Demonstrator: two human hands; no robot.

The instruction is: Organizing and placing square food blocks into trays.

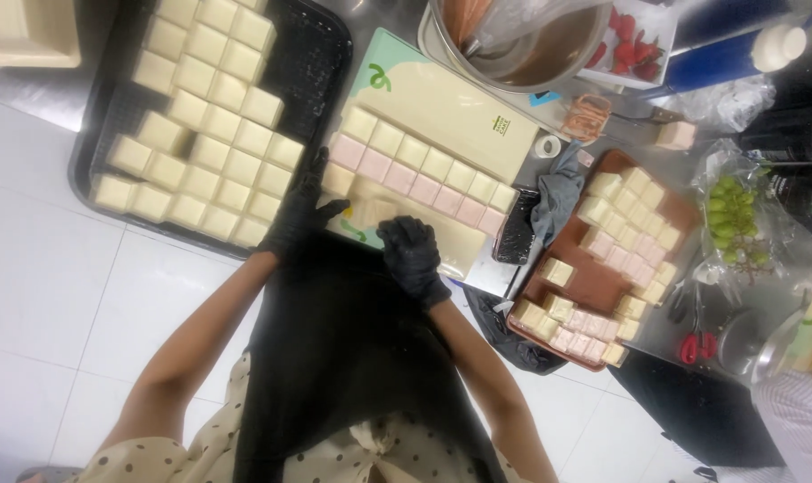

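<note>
Both hands wear black gloves and work at the near edge of a pale cutting board [442, 107] on the steel desk [477, 273]. Left hand [300, 213] lies with fingers spread and loosely open over the board's near left corner, its fingertips touching the end of the row of cubes; whether it grips anything I cannot tell. Right hand [412, 259] is curled, knuckles up, at the board's near edge just beside a pair of cream cubes [376, 211]; its fingers hide whatever they may hold, so its grasp cannot be told.

Between and just beyond the hands, two rows run slantwise across the board: a row of pink cubes [415, 185] nearer the person and a row of cream cubes [428, 159] behind it, touching side by side.

At the desk's left end a black tray [312, 72] carries many cream cubes [209, 134] packed close in rows. At the right a brown board [594, 286] holds mixed cream and pink cubes around its edges.

As for packages and labels: the cutting board bears a green curl mark near its far left corner and a small green rectangular label [505, 128] near its right edge. A clear plastic bag of green grapes [735, 219] sits toward the desk's right edge, and a clear tub of red strawberries [628, 49] at the far edge beside a metal bowl [522, 45].
</note>
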